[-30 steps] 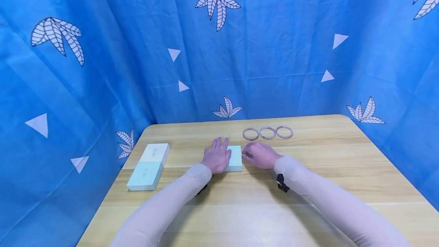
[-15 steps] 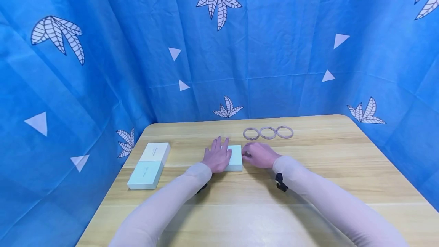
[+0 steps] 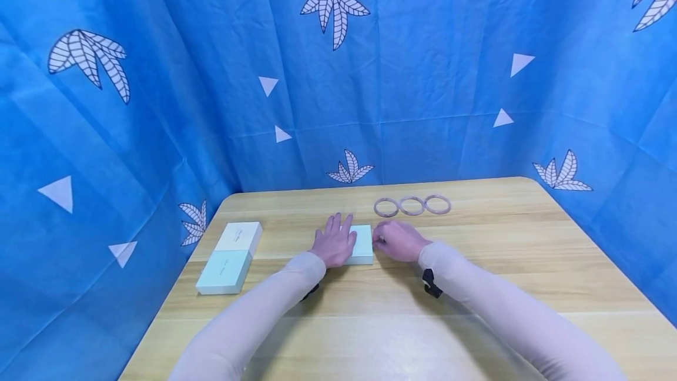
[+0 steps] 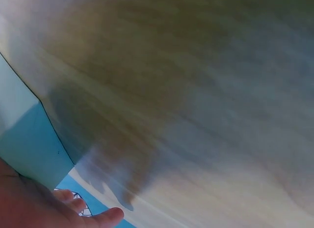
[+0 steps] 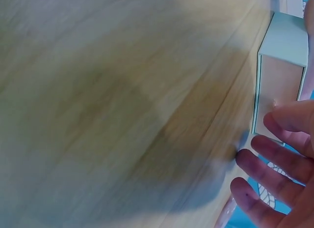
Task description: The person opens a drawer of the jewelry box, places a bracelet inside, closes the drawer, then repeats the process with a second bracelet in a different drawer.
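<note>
A pale mint-green box [image 3: 362, 245] lies at mid-table between the two hands. Flat on its left part rests my left hand [image 3: 334, 244], fingers straight and spread, covering much of the lid. At the box's right end is my right hand [image 3: 399, 240], fingers bent. In the right wrist view, the box's end face [image 5: 280, 83] is pinkish inside a green rim. There the thumb and forefinger of my right hand [image 5: 289, 154] pinch at a small tab-like bit, mostly hidden by the fingertips. The other fingers stay apart from it.
Three mauve ring-shaped bangles [image 3: 412, 205] lie in a row behind the right hand. At the table's left, a white box [image 3: 239, 235] and a second mint-green box [image 3: 224, 271] lie end to end. A blue patterned curtain [image 3: 423, 75] surrounds the wooden table [image 3: 508, 240].
The right hand and forearm have shifted very slightly left. The left hand and the box have not visibly moved; the whole view sways a little.
</note>
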